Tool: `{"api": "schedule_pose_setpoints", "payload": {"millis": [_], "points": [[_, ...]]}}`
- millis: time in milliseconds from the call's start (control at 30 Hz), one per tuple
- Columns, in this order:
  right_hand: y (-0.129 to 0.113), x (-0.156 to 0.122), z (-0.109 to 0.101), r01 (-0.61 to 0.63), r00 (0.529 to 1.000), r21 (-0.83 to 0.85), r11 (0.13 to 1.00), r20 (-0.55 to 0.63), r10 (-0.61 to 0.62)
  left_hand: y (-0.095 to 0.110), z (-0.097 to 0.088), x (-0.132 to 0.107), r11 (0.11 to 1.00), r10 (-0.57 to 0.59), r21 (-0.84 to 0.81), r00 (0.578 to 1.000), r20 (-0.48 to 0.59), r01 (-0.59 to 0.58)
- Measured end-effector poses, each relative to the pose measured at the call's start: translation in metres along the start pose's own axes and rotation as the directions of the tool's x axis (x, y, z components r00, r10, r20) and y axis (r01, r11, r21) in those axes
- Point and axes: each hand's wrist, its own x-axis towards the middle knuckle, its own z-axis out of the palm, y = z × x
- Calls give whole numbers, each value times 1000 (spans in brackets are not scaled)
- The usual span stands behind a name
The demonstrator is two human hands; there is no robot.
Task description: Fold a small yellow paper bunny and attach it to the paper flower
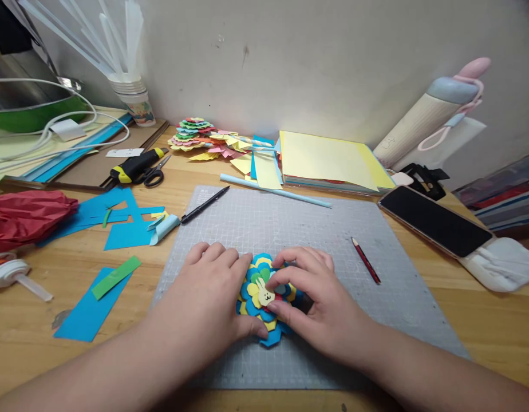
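Note:
A layered paper flower [264, 297] in blue, yellow, red and green lies on the grey cutting mat [290, 229], with a small yellow paper rabbit at its middle. My left hand [208, 292] rests on the flower's left edge, fingers curled down on it and thumb at its lower rim. From the right, my right hand [314, 297] grips the flower, index finger bent over the rabbit and thumb under the lower petals.
A red pencil [366, 261] and a black pen [204, 205] lie on the mat. Blue paper scraps [93, 309], red tissue [26, 214], scissors [155, 174], a glue gun [9, 269], a paper stack [328, 160], more paper flowers [193, 133] and a phone [434, 220] surround it.

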Motion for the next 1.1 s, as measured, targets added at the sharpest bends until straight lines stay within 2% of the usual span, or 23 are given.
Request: {"api": "schedule_pose_setpoints", "payload": {"millis": [567, 800, 933, 1100], "points": [[-1, -1, 7, -80, 996, 90, 993, 42, 77, 1, 1, -1, 1000, -1, -3, 1000, -15, 1], [6, 3, 0, 11, 999, 30, 1000, -42, -9, 0, 1, -1, 1000, -16, -4, 1000, 10, 16], [9, 6, -4, 55, 998, 17, 998, 19, -55, 1, 1, 0, 1000, -26, -15, 999, 25, 26], [8, 6, -1, -14, 997, 94, 995, 72, 8, 2, 0, -1, 999, -29, -16, 999, 35, 29]]}}
